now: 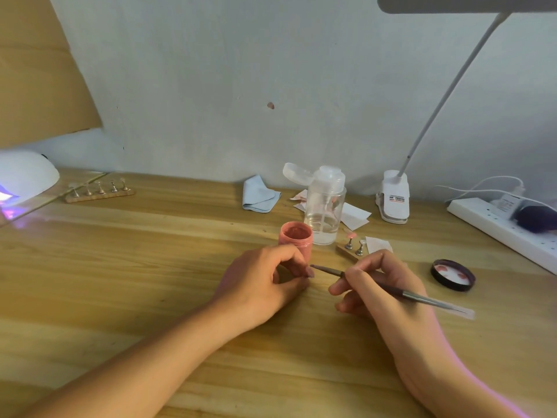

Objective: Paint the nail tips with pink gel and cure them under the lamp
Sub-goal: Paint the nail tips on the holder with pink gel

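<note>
Right hand [382, 292] pinches the brush [388, 287]; left hand [265, 280] pinches a nail tip [309, 272] at frame centre. Painting step; next, steady strokes seem needed.

My left hand [265, 282] hides whatever its fingers pinch. My right hand [382, 291] covers part of the wooden holder [346, 251]. The curing lamp [24, 176] is cut off at the left edge, its inside unseen.
</note>
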